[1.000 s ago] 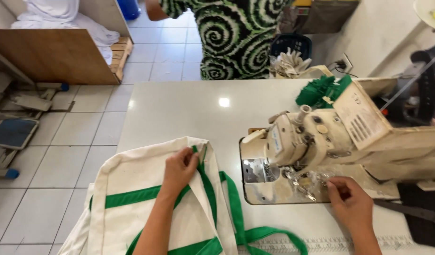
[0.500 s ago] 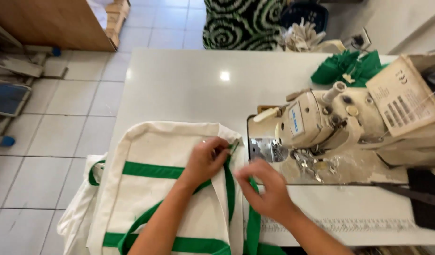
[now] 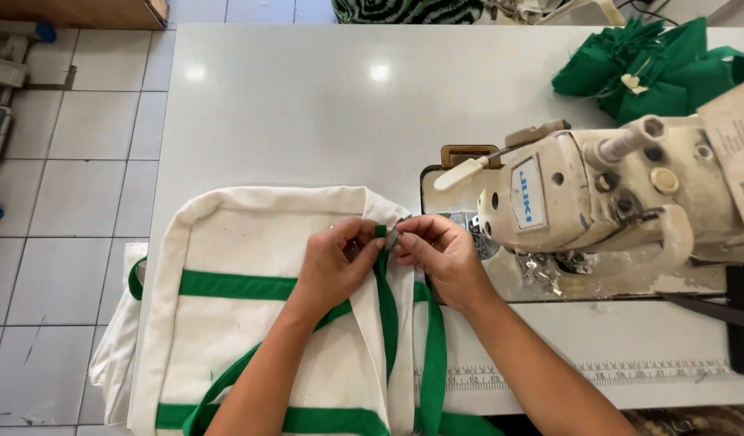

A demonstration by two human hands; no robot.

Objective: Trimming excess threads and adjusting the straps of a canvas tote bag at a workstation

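Bag (image 3: 251,323) on table (image 3: 307,105), left of sewing machine (image 3: 598,194)

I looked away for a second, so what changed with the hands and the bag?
The right hand left the sewing machine and came to the bag's top edge, pinching the green strap end together with the left hand. The cream bag stayed on the table.

Both bare forearms reach up from the lower edge and converge near the middle. The left hand (image 3: 333,262) lies palm down, knuckles up, with thumb and forefinger pinched together at its upper right. The right hand (image 3: 438,257) faces it, fingers curled inward (its fingertips almost meet the left's), wrist bent slightly left. Both hands are closed in a fine pinch.
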